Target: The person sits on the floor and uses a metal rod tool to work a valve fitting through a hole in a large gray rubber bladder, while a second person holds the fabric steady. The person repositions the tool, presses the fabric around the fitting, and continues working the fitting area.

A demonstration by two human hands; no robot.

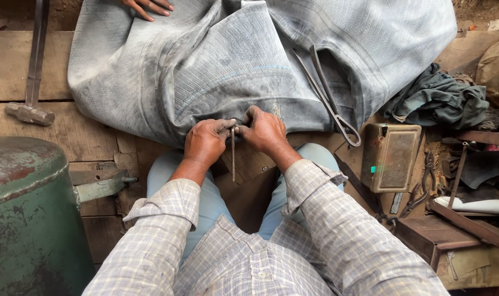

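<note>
A big grey rubber inner tube (233,60) lies folded across the wooden boards in front of me. My left hand (205,141) and my right hand (266,130) meet at its near edge, both pinching the spot where a thin metal rod (233,159) hangs down between them. The fingers of both hands are closed around that spot; the part they grip is hidden. My knees in light blue trousers sit just below.
Another person's hand (149,6) rests on the tube's far edge. Large scissors (329,96) lie on the tube. A hammer (33,104) lies left, a green metal tank (27,214) at lower left. A rusty box (392,156), pliers (422,189) and a dark cloth (438,98) crowd the right.
</note>
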